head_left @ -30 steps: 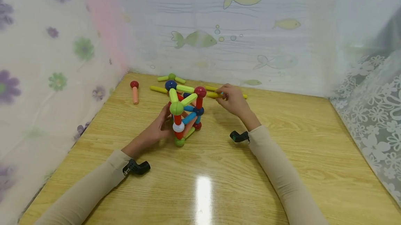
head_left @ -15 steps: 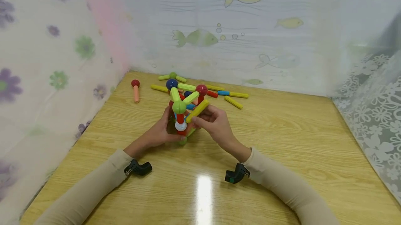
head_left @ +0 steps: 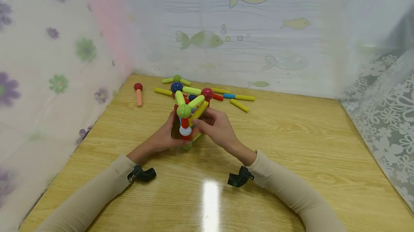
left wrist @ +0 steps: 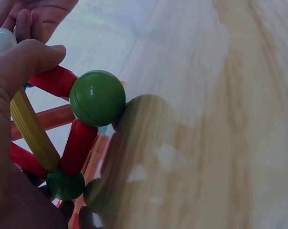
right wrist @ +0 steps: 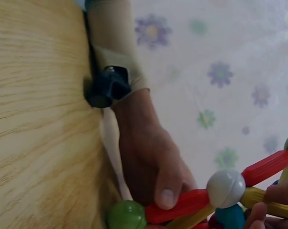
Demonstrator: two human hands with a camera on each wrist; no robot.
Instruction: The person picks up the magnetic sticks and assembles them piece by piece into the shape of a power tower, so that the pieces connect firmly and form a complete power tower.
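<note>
A tower of coloured magnetic rods and balls stands on the table, topped by a lime-green ball (head_left: 184,111), a blue ball (head_left: 176,87) and a red ball (head_left: 207,93). My left hand (head_left: 163,137) grips its lower left side, its thumb along a lower red rod (right wrist: 187,204). Between the thumb and fingers of my right hand (head_left: 220,128) is a yellow rod (head_left: 200,111), slanting at the near face. In the right wrist view, one end of that rod meets the white ball (right wrist: 226,188). Part of the tower's right side is hidden behind my right hand.
Behind the tower lie loose pieces: a yellow rod (head_left: 239,105), a blue rod (head_left: 229,96) end to end with another yellow one, and a red rod (head_left: 218,97). A red ball with an orange rod (head_left: 139,97) lies at left. Patterned curtains (head_left: 200,16) border the table.
My right hand has come from the back rods toward me and left, bringing a yellow rod to the tower's white ball. My left hand stays on the tower, its thumb now across the front.
</note>
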